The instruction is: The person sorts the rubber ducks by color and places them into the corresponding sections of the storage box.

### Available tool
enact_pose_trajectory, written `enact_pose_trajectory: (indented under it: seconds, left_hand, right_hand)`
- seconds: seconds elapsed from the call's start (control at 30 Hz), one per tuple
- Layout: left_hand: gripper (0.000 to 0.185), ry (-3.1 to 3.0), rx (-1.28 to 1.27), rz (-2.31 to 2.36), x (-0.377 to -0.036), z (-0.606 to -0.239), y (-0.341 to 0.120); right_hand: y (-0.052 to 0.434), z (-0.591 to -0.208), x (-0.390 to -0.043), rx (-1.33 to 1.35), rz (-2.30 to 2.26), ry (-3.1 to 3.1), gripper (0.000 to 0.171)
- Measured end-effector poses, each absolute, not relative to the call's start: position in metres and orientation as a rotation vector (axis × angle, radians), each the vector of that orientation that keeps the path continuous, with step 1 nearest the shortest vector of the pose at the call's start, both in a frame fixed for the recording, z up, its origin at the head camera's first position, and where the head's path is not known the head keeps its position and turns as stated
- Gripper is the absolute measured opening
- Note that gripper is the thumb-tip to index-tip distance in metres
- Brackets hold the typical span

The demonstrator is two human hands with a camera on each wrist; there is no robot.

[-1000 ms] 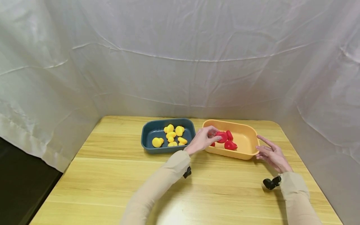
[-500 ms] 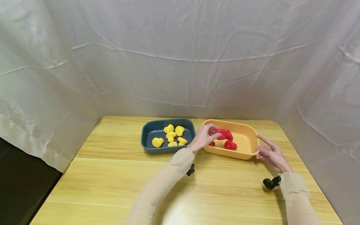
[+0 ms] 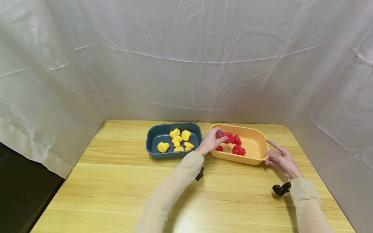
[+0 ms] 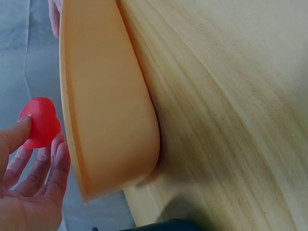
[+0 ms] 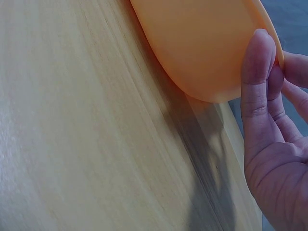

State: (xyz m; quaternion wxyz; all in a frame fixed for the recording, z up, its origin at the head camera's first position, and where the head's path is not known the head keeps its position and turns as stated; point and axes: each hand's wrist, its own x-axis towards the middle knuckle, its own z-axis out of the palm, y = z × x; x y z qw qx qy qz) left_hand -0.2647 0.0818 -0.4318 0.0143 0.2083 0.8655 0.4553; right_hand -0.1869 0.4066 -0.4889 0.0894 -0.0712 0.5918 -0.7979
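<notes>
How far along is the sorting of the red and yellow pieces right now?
Looks done: yellow pieces lie in the blue tray, none outside it. In hand: the left hand pinches a red piece over the orange tray, while the right hand rests against that tray's right end. Left: red pieces lie in the orange tray; whether they stay is unclear.

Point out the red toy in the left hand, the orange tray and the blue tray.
red toy (image 4: pixel 42 122), left wrist view, its middle.
orange tray (image 3: pixel 259 152), head view, right wall.
blue tray (image 3: pixel 152 137), head view, bare floor.

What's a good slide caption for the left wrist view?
Left hand pinches a red toy beside the orange tray on the wooden table.
</notes>
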Motion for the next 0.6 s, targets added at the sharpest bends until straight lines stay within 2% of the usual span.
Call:
enact_pose_trajectory:
  seconds: [0.37, 0.6]
  left_hand:
    - [0.031, 2.657, 0.630, 1.465, -0.265, -0.432, 0.076]
    - [0.033, 2.651, 0.650, 1.563, -0.261, -0.432, 0.042]
  right_hand:
    - [0.405, -0.488, -0.190, -0.225, -2.370, 1.748, 0.060]
    - [0.404, -0.488, -0.191, -0.203, -2.378, 1.750, 0.059]
